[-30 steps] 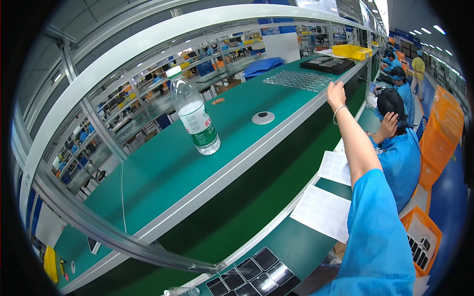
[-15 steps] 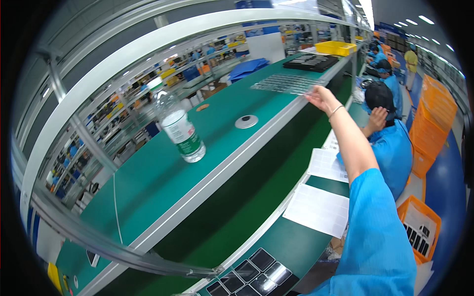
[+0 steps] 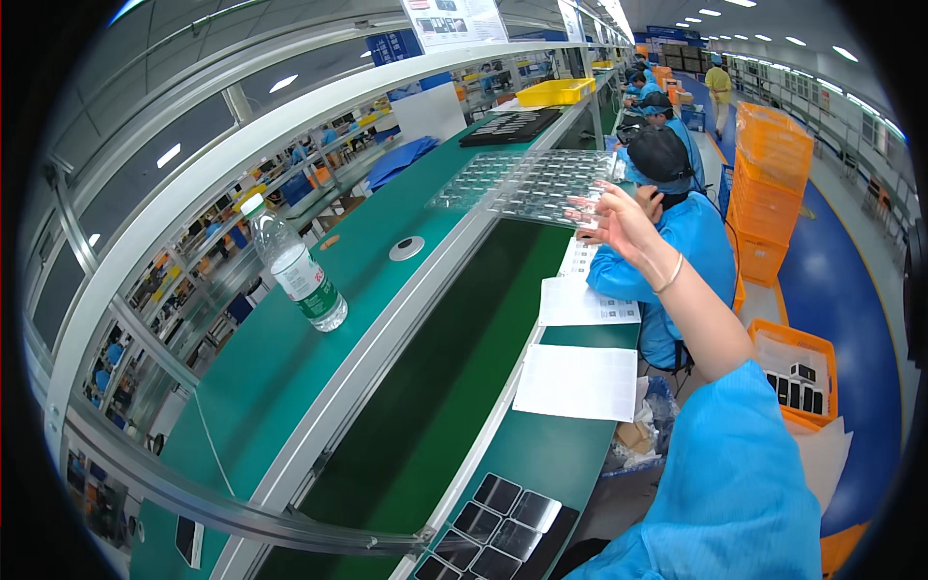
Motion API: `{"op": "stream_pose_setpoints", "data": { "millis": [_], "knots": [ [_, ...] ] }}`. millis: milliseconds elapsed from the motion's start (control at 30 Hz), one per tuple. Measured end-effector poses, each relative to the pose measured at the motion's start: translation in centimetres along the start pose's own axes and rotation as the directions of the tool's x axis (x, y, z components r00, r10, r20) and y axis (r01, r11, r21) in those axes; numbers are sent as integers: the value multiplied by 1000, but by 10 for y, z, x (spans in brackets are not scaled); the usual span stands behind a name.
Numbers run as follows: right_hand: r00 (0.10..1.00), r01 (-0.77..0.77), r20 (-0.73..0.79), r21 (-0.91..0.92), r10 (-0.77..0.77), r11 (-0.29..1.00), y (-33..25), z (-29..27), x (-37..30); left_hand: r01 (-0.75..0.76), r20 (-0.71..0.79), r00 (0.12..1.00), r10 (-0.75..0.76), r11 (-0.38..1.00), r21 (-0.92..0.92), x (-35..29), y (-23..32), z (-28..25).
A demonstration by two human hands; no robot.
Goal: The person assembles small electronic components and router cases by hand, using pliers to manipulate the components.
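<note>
My right hand (image 3: 623, 224) reaches out to the far middle in a blue sleeve, with a bracelet at the wrist. It grips a clear plastic tray (image 3: 546, 186) with rows of small pockets by its near right edge; some fingers show through the plastic. The held tray juts over the shelf's front rail and the gap below. Beyond it on the green shelf (image 3: 372, 280) lies a similar clear tray (image 3: 464, 181), partly overlapped by the held one. My left hand is out of the picture.
A water bottle (image 3: 302, 275) stands on the shelf; a yellow bin (image 3: 556, 93) and black tray (image 3: 510, 127) lie farther back. Below are paper sheets (image 3: 575, 382) and dark-screened phones (image 3: 498, 527). A co-worker (image 3: 677, 251) sits ahead, near stacked orange crates (image 3: 768, 193).
My right hand has lifted the clear tray off the shelf and drawn it toward the right, uncovering another tray. The whole view has swung to the right.
</note>
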State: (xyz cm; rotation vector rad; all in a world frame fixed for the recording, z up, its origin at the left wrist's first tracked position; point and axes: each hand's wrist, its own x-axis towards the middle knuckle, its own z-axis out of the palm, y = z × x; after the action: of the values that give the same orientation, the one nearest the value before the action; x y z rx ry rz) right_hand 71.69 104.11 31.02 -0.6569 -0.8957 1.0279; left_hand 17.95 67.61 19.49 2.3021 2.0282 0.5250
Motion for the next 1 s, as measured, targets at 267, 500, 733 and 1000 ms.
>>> {"op": "stream_pose_setpoints", "data": {
  "millis": [267, 500, 733, 1000],
  "knots": [
    [994, -56, -107, -167, 38, 984, -71, 58, -209, -207, -96, 977, 188, 942, -263, -43, -43, 22],
    [988, -153, -12, -162, 153, 975, -78, 109, -348, -176, -84, 984, 160, 751, -636, -63, -29, -3],
    [950, -280, 169, 89, 263, 956, -32, 177, -454, 150, 206, 958, 198, 266, -952, -102, -54, -38],
    [804, -528, 363, 71, 471, 847, 35, 278, -548, 109, 58, 974, 217, -231, -967, -191, -93, -89]
  ]
}}
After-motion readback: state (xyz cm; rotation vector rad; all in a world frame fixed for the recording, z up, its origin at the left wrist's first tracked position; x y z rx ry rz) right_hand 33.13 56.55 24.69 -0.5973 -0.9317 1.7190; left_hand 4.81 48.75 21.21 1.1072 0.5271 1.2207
